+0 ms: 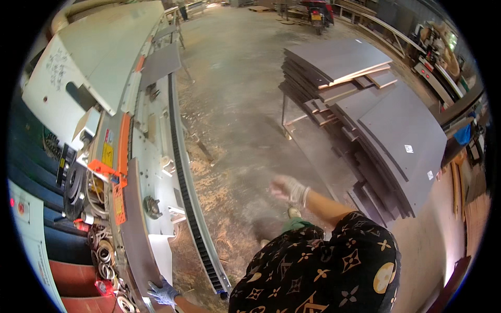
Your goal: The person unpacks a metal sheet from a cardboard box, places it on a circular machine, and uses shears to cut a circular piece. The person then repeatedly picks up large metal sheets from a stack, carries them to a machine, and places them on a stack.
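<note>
My left hand (163, 292), in a blue-grey glove, rests with spread fingers on the near end of a long dark panel (140, 235). The panel lies along the feed side of an edge banding machine (107, 39). My right hand (289, 189), in a pale glove, hangs over the floor between the machine and the stacked boards. It touches nothing, and motion blur smears its fingers. Farther along the machine, another dark panel (160, 63) sticks out over the black roller track (182, 172).
Stacked dark boards (334, 60) stand on a frame at the right, with a nearer stack (402, 130) beside them. Rolls of edging tape (106, 254) lie at the machine's near left. Sawdust (209, 182) covers the floor by the track. A motorbike (317, 15) is far back.
</note>
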A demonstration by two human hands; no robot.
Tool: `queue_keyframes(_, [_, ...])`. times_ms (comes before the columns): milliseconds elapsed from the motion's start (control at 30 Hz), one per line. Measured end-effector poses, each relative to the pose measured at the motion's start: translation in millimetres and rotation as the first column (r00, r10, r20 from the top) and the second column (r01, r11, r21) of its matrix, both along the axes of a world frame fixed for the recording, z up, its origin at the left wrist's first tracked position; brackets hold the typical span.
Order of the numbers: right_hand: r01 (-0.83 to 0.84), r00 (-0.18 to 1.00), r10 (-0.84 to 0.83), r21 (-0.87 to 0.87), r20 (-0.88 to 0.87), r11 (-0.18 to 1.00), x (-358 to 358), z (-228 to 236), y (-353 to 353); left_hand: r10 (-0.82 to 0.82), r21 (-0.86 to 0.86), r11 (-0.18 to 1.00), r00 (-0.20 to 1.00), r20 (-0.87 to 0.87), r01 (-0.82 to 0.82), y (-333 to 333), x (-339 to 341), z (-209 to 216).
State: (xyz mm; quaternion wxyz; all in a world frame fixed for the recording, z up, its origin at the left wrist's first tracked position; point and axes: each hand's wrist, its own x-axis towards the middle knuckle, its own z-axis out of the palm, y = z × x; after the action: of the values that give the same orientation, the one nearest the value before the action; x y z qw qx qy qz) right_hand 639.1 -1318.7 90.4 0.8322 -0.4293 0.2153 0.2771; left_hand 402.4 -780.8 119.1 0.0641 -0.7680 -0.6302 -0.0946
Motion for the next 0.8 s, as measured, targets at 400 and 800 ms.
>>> queue_keyframes(400, [0.726, 0.678, -0.683, -0.105, 0.271, 0.679, 245.0, 83.3, -316.1, -0.424, 0.011, 0.887, 0.805, 0.415, 0.461, -164.1, 98.6, 25.3])
queue_keyframes(800, [0.654, 0.751, -0.598, -0.197, 0.280, 0.730, 231.1, 79.3, -365.7, -0.497, 0.105, 0.540, 0.215, 0.841, 0.835, -289.4, 194.3, -9.2])
